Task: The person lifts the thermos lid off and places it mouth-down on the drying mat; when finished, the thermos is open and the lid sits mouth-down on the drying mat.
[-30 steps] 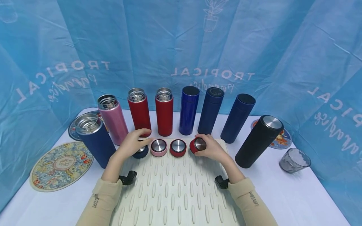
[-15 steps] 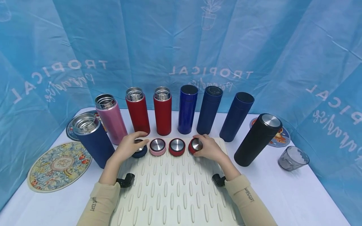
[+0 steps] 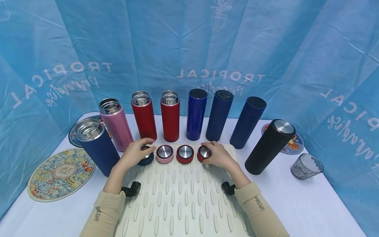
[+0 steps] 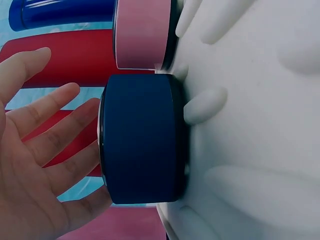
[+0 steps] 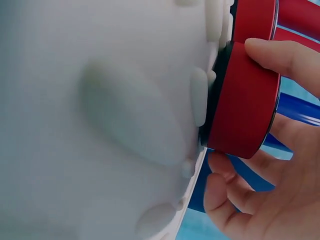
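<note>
Four-sided white ribbed mat (image 3: pixel 177 194) bears a row of steel-topped bottle lids: a navy lid (image 4: pixel 142 140), a pink lid (image 3: pixel 164 154), and two red ones. My left hand (image 3: pixel 136 153) hovers over the navy lid, thumb and fingers spread, fingertips close behind its top. My right hand (image 3: pixel 219 156) pinches the rightmost red lid (image 5: pixel 245 102), thumb on one side and fingertips on the other; the lid sits on the mat. The other red lid (image 3: pixel 185 154) stands just left of it.
Behind the mat stand uncapped navy (image 3: pixel 97 148), pink (image 3: pixel 117 128) and red bottles (image 3: pixel 170 121). Capped blue bottles (image 3: pixel 195 115) and a black bottle (image 3: pixel 267 149) curve round to the right. A glass (image 3: pixel 307 167) and round placemats (image 3: pixel 60 174) lie at the sides.
The rightmost red lid, tilted in my right hand a second ago, now lies flatter on the mat, slightly left. My left hand stays by the navy lid; the whole view has shifted a little.
</note>
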`<action>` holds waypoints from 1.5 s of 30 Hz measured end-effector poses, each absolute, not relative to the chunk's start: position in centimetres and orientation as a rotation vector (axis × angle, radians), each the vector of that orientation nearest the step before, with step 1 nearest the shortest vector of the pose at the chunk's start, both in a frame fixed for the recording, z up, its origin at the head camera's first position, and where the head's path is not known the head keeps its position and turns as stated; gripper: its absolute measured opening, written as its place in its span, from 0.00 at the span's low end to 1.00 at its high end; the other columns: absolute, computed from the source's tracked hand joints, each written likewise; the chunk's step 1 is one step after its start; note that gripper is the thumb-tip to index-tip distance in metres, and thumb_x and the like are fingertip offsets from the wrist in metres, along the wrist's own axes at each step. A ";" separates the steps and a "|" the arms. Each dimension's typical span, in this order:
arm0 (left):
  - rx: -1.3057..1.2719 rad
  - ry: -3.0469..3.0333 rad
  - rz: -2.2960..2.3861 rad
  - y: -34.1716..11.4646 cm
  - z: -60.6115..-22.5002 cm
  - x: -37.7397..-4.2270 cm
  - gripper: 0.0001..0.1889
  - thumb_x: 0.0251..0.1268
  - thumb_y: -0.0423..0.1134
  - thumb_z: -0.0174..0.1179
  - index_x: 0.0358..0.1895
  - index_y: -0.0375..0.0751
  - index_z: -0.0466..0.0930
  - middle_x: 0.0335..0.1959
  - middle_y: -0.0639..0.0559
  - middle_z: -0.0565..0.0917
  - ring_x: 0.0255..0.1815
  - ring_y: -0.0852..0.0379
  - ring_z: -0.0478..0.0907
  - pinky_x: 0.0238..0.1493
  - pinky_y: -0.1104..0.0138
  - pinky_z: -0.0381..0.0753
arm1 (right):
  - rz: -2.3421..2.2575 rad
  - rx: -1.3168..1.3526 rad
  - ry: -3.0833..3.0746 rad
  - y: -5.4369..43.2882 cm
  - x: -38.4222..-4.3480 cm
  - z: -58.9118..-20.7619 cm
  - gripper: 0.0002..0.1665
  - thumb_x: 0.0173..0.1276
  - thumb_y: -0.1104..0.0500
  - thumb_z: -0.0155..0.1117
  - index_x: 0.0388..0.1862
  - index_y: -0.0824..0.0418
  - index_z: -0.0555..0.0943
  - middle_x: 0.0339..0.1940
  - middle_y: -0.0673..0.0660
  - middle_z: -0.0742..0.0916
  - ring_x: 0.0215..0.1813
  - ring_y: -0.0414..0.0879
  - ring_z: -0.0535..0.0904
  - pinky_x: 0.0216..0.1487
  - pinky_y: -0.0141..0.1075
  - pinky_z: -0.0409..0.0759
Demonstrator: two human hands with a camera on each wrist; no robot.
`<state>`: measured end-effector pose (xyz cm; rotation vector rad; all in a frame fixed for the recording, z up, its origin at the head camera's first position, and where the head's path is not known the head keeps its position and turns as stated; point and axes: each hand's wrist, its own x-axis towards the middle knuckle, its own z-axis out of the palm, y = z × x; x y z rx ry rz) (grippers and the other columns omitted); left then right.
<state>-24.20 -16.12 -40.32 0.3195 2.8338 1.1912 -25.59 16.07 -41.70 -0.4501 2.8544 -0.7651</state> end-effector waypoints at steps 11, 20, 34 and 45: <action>0.325 2.823 1.189 -16.0 -40.3 -24.2 0.23 0.64 0.44 0.57 0.59 0.37 0.71 0.55 0.39 0.76 0.56 0.42 0.72 0.55 0.50 0.72 | -1.295 -0.327 2.941 13.8 -26.7 -39.7 0.49 0.58 0.45 0.65 0.73 0.49 0.52 0.70 0.62 0.60 0.69 0.59 0.58 0.62 0.59 0.63; 0.327 2.824 1.179 -16.0 -40.2 -24.2 0.23 0.64 0.44 0.56 0.59 0.36 0.71 0.55 0.39 0.76 0.55 0.42 0.73 0.54 0.50 0.73 | -1.878 -0.217 2.640 11.7 -28.4 -38.8 0.55 0.61 0.51 0.64 0.74 0.44 0.37 0.74 0.57 0.50 0.73 0.56 0.48 0.68 0.55 0.54; 0.344 2.824 1.168 -15.9 -40.1 -24.1 0.22 0.64 0.44 0.56 0.59 0.38 0.72 0.54 0.39 0.77 0.54 0.42 0.74 0.54 0.50 0.73 | -2.038 -0.122 2.521 9.9 -30.7 -38.2 0.56 0.62 0.53 0.63 0.73 0.40 0.33 0.75 0.55 0.49 0.74 0.53 0.46 0.68 0.57 0.52; 0.357 2.822 1.167 -15.9 -40.1 -24.1 0.22 0.64 0.44 0.56 0.58 0.37 0.72 0.53 0.39 0.78 0.52 0.43 0.75 0.53 0.51 0.74 | -2.085 -0.109 2.597 9.4 -33.3 -39.7 0.61 0.57 0.55 0.68 0.74 0.42 0.34 0.75 0.55 0.51 0.73 0.51 0.52 0.68 0.55 0.52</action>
